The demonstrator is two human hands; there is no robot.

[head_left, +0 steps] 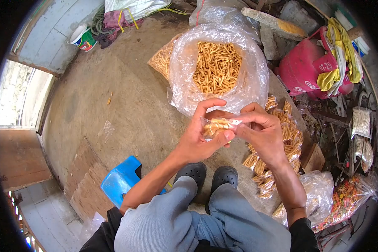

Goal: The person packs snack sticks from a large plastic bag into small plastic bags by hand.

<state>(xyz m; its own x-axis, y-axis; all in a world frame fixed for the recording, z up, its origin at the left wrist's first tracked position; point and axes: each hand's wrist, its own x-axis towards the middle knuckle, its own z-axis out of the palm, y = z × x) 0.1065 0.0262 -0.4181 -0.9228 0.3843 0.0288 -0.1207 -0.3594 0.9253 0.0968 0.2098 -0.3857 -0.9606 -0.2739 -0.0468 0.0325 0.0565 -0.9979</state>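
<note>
Between my two hands is a small clear plastic bag (216, 126) with several golden snack sticks inside. My left hand (201, 136) grips the bag's filled body, thumb along its near side. At the bag's mouth end, the fingers of my right hand (260, 130) are pinched on the plastic. Just beyond my hands stands a large open clear bag (178, 86), full of loose snack sticks (218, 67). Below and right of my right hand, a pile of filled small snack bags (287, 130) lies on the floor.
A blue plastic stool (119, 178) stands left of my legs. At the right are a pink gas cylinder (300, 63) with yellow cloths (340, 46) and a bag of colourful packets (353, 197). A small bucket (84, 38) sits back left on the concrete floor (134, 105).
</note>
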